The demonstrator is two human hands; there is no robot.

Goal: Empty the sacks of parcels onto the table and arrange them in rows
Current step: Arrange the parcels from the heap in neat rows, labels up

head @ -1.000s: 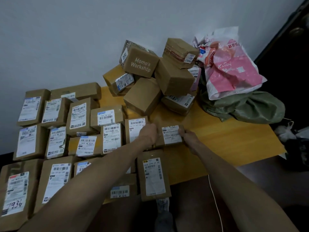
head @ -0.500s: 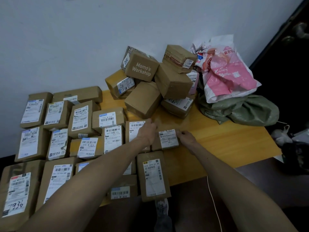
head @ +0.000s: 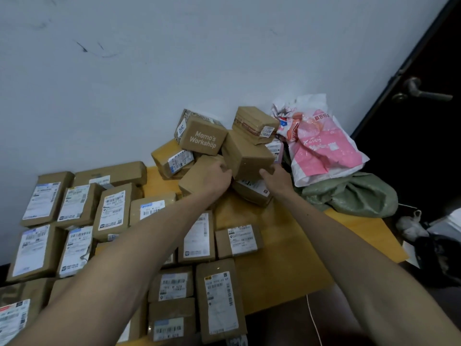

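A pile of brown parcels stands at the back of the yellow wooden table [head: 287,260], against the wall. Both my arms stretch out to it. My left hand [head: 216,180] and my right hand [head: 277,178] grip a plain brown box [head: 248,156] in the middle of the pile from its two lower sides. Above it sit a "Momo's Workshop" box [head: 203,138] and a taped box [head: 254,123]. Labelled parcels lie flat in rows on the left half of the table [head: 112,208]. A small labelled parcel [head: 238,240] lies alone at the right end of one row.
A crumpled green sack [head: 356,196] and a pink-and-white plastic bag [head: 321,146] lie at the table's back right. A dark door with a lever handle [head: 424,93] stands to the right. Dark bags [head: 436,258] sit on the floor beyond the table's right edge.
Both hands let go of the small labelled parcel, left at the row's end, and moved up and back to the pile, where they now hold the plain brown box.
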